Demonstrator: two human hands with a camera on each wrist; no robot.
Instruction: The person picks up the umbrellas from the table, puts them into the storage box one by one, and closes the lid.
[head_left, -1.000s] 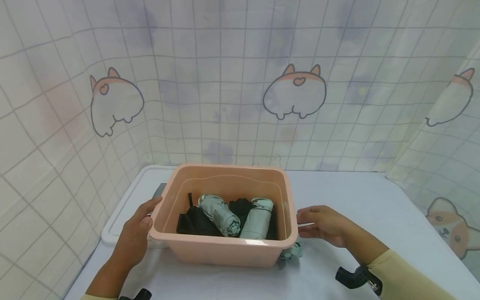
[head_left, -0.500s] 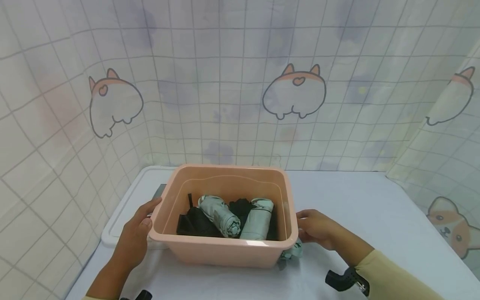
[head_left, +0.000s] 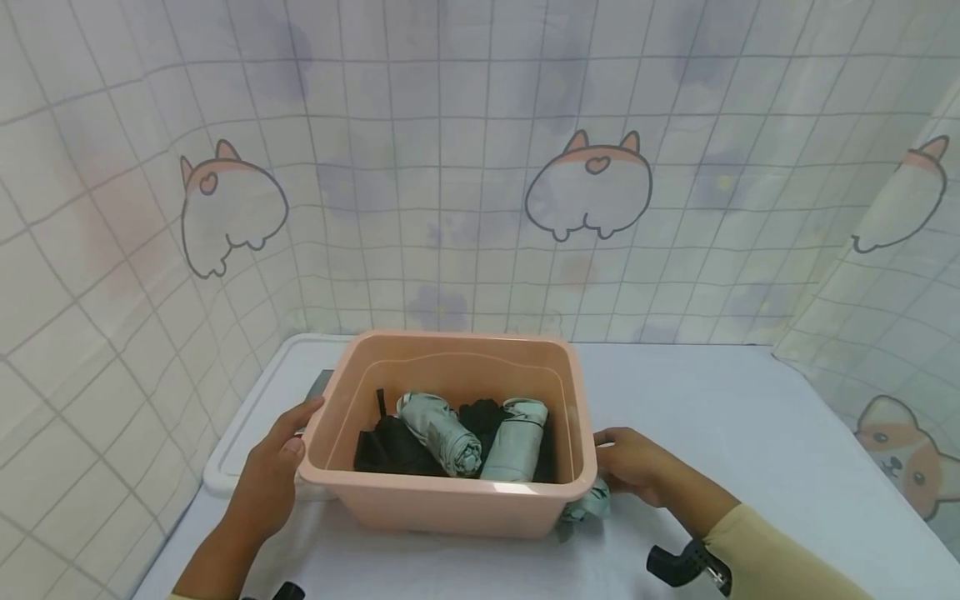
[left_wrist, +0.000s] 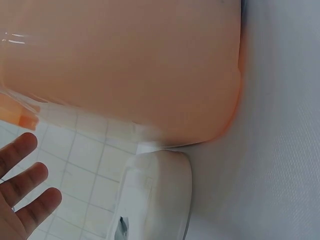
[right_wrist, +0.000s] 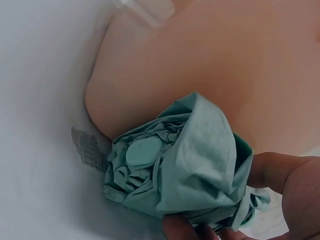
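A peach plastic basin (head_left: 442, 510) stands on the table with rolled umbrellas inside. Two pale green umbrellas (head_left: 517, 442) lie on top of black folded items (head_left: 397, 447). My left hand (head_left: 262, 475) rests at the basin's left rim with fingers extended; in the left wrist view three spread fingers (left_wrist: 31, 172) show below the basin wall. Beside the basin's right wall, my right hand (head_left: 637, 467) grips another green umbrella (right_wrist: 200, 165), thumb on one side and fingertips beneath. Its round end cap (right_wrist: 144, 151) faces the right wrist camera, and its loose canopy fabric bulges.
A white lid or tray (head_left: 243, 425) lies at the left, partly behind the basin, with a grey item (head_left: 320, 382) on it. White cloth covers the table (head_left: 690, 383). A checked curtain (head_left: 480, 208) hangs behind and along both sides.
My right hand has moved left and slightly down from the basin's side, closing round the green umbrella there. My left hand and the basin stay where they were.
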